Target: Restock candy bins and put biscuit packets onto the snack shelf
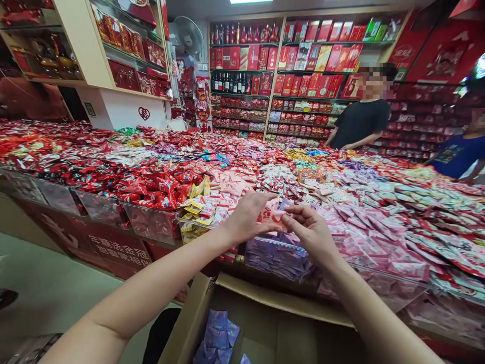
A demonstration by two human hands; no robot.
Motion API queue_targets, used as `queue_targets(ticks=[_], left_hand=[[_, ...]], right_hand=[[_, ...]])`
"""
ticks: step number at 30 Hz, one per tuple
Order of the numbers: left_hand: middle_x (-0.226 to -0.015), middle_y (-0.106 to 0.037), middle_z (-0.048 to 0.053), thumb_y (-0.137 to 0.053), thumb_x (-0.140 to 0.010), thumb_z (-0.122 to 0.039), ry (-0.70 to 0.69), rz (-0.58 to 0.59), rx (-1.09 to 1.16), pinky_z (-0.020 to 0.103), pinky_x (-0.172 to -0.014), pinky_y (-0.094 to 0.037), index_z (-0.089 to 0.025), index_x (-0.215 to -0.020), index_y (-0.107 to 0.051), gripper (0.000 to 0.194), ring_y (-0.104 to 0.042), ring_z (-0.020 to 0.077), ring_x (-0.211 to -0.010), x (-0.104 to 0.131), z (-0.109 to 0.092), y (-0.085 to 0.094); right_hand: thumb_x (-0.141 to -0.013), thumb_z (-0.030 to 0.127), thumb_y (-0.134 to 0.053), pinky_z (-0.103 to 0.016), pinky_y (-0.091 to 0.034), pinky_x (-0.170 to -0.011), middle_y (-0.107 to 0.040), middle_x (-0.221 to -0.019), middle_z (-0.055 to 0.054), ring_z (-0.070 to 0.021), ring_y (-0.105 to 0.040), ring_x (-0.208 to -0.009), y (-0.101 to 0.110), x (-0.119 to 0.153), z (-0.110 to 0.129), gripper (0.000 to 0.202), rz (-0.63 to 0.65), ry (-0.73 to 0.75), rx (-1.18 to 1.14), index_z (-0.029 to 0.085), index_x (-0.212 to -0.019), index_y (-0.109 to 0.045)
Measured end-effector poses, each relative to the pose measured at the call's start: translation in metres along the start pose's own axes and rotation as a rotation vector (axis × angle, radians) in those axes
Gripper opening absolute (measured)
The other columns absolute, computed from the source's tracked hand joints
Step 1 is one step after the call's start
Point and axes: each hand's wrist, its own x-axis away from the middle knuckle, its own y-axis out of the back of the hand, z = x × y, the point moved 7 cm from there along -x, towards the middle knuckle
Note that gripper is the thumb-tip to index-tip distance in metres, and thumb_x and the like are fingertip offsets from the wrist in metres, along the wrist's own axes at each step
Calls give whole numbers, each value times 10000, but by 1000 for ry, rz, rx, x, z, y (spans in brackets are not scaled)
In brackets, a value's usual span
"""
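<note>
Between my two hands is a pink packet [272, 216] with red print, held over the front edge of the candy display. My left hand [248, 215] grips its left side, and my right hand [308, 227] pinches its right end between thumb and fingers. Below the hands, a clear bin holds purple packets [278, 258]. An open cardboard box [265, 293] stands under my forearms, with several purple packets [217, 333] in its left part. Pink packets [364, 232] lie heaped right of my right hand; yellow packets [197, 205] lie left of my left hand.
Clear plastic bins [151, 222] line the display's front edge, heaped with red packets [151, 187]. A person in a dark shirt [361, 121] stands behind the display, and another in blue [458, 154] is at the far right. Shelves [278, 43] with bottles and red boxes stand behind.
</note>
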Motion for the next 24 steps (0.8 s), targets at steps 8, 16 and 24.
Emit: queue_targets(ticks=[8, 16, 24], left_hand=[[-868, -638, 44, -574, -783, -348, 327, 189, 278, 248, -723, -436, -135, -1113, -512, 397, -589, 141, -801, 0, 41, -5], [-754, -652, 42, -607, -651, -216, 173, 609, -188, 264, -643, -397, -162, -831, -649, 193, -560, 201, -746, 0, 54, -29], [-658, -628, -32, -607, -620, -150, 311, 681, 94, 208, -570, -374, -181, -906, -674, 295, -539, 126, -617, 2, 60, -34]], right_hand=[[-648, 400, -688, -288, -475, -610, -666, -716, -52, -157, -613, -658, 28, -6, 19, 292, -168, 74, 216, 168, -803, -601], [-689, 394, -610, -298, -451, -585, -661, -728, -59, -167, -588, -641, 8, -7, -4, 259, 92, 19, 420, 168, -814, -605], [-728, 319, -566, -304, -445, -629, -671, -721, -35, -176, -598, -661, -1, -4, 0, 137, 101, 98, 694, 194, -763, -611]])
